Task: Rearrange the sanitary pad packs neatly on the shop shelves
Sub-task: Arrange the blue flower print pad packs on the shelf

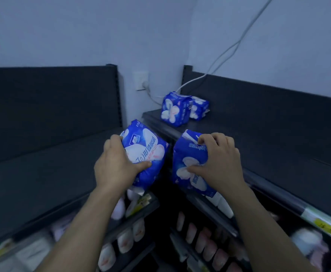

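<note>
Left hand (114, 165) grips one blue pack (145, 154), right hand (217, 163) grips another pack (188, 161), both above near shelf corner; next probably set them beside 2 packs (182, 108) standing far on right shelf (258, 146).

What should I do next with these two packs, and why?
Probably set the right pack in your right hand on the top right shelf beside the blue packs standing there: it matches them, and bare shelf lies next to them. The left pack in your left hand can follow.
</note>
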Action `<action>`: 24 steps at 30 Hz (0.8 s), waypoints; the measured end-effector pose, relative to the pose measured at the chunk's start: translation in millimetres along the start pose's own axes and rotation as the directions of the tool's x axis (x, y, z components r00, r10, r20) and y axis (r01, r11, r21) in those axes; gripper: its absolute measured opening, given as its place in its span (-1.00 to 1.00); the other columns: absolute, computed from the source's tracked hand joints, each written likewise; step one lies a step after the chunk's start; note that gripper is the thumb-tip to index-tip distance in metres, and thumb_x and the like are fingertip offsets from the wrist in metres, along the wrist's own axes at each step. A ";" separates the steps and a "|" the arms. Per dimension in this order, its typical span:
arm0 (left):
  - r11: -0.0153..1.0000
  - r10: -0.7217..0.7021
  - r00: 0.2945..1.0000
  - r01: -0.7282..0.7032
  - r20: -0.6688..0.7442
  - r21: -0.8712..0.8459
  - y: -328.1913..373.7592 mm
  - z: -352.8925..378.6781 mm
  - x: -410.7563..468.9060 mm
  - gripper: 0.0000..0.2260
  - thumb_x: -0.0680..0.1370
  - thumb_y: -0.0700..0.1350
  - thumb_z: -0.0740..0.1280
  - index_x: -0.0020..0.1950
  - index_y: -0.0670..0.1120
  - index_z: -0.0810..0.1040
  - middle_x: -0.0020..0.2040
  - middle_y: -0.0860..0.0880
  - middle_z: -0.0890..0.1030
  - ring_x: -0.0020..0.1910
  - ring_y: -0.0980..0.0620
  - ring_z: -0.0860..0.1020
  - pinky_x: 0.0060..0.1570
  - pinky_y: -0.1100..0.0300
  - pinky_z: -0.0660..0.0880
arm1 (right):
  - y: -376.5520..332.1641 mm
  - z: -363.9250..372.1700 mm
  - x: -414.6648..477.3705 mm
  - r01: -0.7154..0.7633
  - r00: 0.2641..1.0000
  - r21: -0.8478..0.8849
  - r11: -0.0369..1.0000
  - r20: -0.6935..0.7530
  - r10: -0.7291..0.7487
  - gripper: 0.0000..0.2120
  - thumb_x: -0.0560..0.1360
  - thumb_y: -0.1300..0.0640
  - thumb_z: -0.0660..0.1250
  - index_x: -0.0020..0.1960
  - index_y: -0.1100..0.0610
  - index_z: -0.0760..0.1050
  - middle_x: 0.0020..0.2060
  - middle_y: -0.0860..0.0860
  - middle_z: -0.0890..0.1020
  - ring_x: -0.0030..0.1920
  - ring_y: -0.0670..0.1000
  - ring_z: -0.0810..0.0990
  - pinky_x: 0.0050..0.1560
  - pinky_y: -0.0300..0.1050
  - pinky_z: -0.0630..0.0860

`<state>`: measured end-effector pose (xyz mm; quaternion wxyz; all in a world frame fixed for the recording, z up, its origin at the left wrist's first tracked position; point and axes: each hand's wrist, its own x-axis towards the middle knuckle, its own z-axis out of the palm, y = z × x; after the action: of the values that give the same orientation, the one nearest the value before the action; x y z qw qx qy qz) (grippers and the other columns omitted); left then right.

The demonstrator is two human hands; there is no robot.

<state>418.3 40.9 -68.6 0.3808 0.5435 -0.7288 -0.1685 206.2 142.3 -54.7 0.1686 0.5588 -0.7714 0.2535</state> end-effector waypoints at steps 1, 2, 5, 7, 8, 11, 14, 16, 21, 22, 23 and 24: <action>0.999 -0.029 0.999 0.030 -0.016 0.018 -9.9 -12.5 -11.9 -0.32 0.18 0.21 0.60 0.07 -0.02 0.31 0.06 0.02 0.44 -0.05 -0.08 0.53 -0.17 0.04 0.42 | -11.8 2.4 -6.2 0.024 1.000 0.025 0.999 0.013 -0.025 -0.40 0.18 -0.19 0.53 0.11 -0.09 0.36 0.15 -0.08 0.38 0.19 0.03 0.30 0.08 -0.02 0.35; 0.997 -0.057 0.998 0.058 -0.032 0.041 -19.8 -25.7 -23.4 -0.32 0.19 0.21 0.60 0.08 -0.02 0.31 0.07 0.02 0.44 -0.06 -0.09 0.53 -0.16 0.03 0.43 | -24.8 4.9 -12.2 0.050 0.999 0.053 0.997 0.017 -0.051 -0.39 0.16 -0.19 0.54 0.10 -0.08 0.37 0.14 -0.07 0.39 0.18 0.04 0.31 0.08 -0.01 0.36; 0.982 -0.153 0.983 0.163 -0.100 0.092 -51.4 -68.5 -53.4 -0.32 0.20 0.21 0.59 0.08 -0.02 0.29 0.05 0.04 0.40 -0.06 -0.10 0.53 -0.19 0.06 0.39 | -70.0 13.5 -26.3 0.142 0.990 0.127 0.982 0.008 -0.144 -0.37 0.09 -0.19 0.56 0.07 -0.03 0.43 0.09 -0.02 0.47 0.11 0.09 0.39 0.01 0.04 0.43; 0.967 -0.214 0.964 0.232 -0.160 0.104 -72.1 -98.0 -70.3 -0.32 0.21 0.21 0.59 0.08 -0.02 0.28 0.04 0.06 0.38 -0.07 -0.10 0.53 -0.20 0.08 0.37 | -103.0 18.4 -33.2 0.205 0.978 0.156 0.966 0.007 -0.209 -0.35 0.06 -0.18 0.57 0.06 -0.02 0.45 0.07 -0.02 0.48 0.07 0.10 0.43 -0.05 0.02 0.42; 0.959 -0.241 0.952 0.264 -0.191 0.104 -82.0 -112.8 -78.4 -0.32 0.21 0.21 0.59 0.08 -0.02 0.28 0.04 0.06 0.38 -0.09 -0.09 0.52 -0.20 0.08 0.37 | -120.2 19.9 -36.5 0.238 0.970 0.179 0.955 0.011 -0.244 -0.35 0.06 -0.18 0.57 0.06 -0.03 0.44 0.07 -0.04 0.47 0.08 0.08 0.41 -0.05 0.00 0.39; 0.935 -0.309 0.910 0.344 -0.276 0.089 -110.2 -157.3 -102.0 -0.33 0.20 0.21 0.59 0.07 -0.01 0.28 0.04 0.08 0.39 -0.15 -0.03 0.47 -0.23 0.08 0.36 | -175.1 21.0 -46.6 0.321 0.936 0.264 0.909 0.060 -0.348 -0.38 0.15 -0.20 0.54 0.11 -0.07 0.40 0.12 -0.10 0.41 0.15 0.01 0.33 0.04 -0.04 0.31; 0.910 -0.356 0.864 0.408 -0.356 0.081 -139.0 -203.5 -125.6 -0.33 0.20 0.21 0.59 0.05 -0.01 0.28 0.03 0.08 0.40 -0.16 -0.03 0.47 -0.24 0.08 0.35 | -235.0 20.7 -57.9 0.405 0.892 0.326 0.854 0.067 -0.448 -0.41 0.21 -0.21 0.52 0.13 -0.11 0.35 0.15 -0.13 0.37 0.18 -0.01 0.29 0.07 -0.09 0.25; 0.890 -0.382 0.829 0.449 -0.408 0.079 -160.0 -236.4 -141.6 -0.34 0.20 0.21 0.59 0.06 -0.01 0.29 0.04 0.07 0.41 -0.15 -0.04 0.48 -0.22 0.08 0.37 | -278.0 20.6 -67.4 0.460 0.860 0.367 0.809 0.043 -0.509 -0.42 0.22 -0.21 0.51 0.13 -0.11 0.35 0.15 -0.14 0.36 0.18 -0.02 0.29 0.05 -0.11 0.23; 0.825 -0.429 0.732 0.556 -0.529 0.101 -217.9 -327.6 -185.2 -0.33 0.19 0.22 0.59 0.05 -0.01 0.29 0.06 0.04 0.44 -0.08 -0.07 0.53 -0.18 0.04 0.43 | -395.1 22.1 -100.5 0.545 0.784 0.458 0.702 0.019 -0.620 -0.42 0.21 -0.21 0.51 0.12 -0.12 0.34 0.15 -0.14 0.36 0.17 -0.02 0.28 0.02 -0.13 0.20; 0.811 -0.435 0.713 0.576 -0.550 0.105 -230.2 -347.0 -194.5 -0.32 0.19 0.22 0.59 0.06 -0.01 0.29 0.06 0.03 0.45 -0.08 -0.08 0.53 -0.16 0.03 0.44 | -419.3 22.0 -109.0 0.559 0.769 0.476 0.679 0.011 -0.640 -0.42 0.21 -0.21 0.51 0.12 -0.13 0.34 0.15 -0.15 0.36 0.17 -0.02 0.28 0.02 -0.13 0.20; 0.798 -0.442 0.693 0.594 -0.570 0.103 -242.5 -365.8 -203.7 -0.32 0.19 0.22 0.60 0.06 -0.01 0.29 0.06 0.02 0.45 -0.07 -0.09 0.53 -0.15 0.02 0.45 | -442.7 21.5 -117.8 0.570 0.753 0.497 0.655 0.003 -0.658 -0.42 0.21 -0.21 0.51 0.12 -0.13 0.34 0.15 -0.15 0.36 0.18 -0.02 0.28 0.02 -0.13 0.21; 0.787 -0.446 0.671 0.609 -0.592 0.097 -254.1 -384.3 -213.0 -0.33 0.19 0.22 0.60 0.05 -0.01 0.29 0.06 0.02 0.46 -0.07 -0.09 0.53 -0.14 0.02 0.44 | -466.0 20.9 -126.9 0.578 0.738 0.519 0.630 -0.004 -0.675 -0.42 0.21 -0.21 0.51 0.12 -0.13 0.34 0.15 -0.15 0.36 0.18 -0.02 0.28 0.04 -0.12 0.23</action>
<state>896.1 212.2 -64.4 0.4204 0.8063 -0.4161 -0.0051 688.7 113.6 -46.2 0.0253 0.8374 -0.4498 0.3094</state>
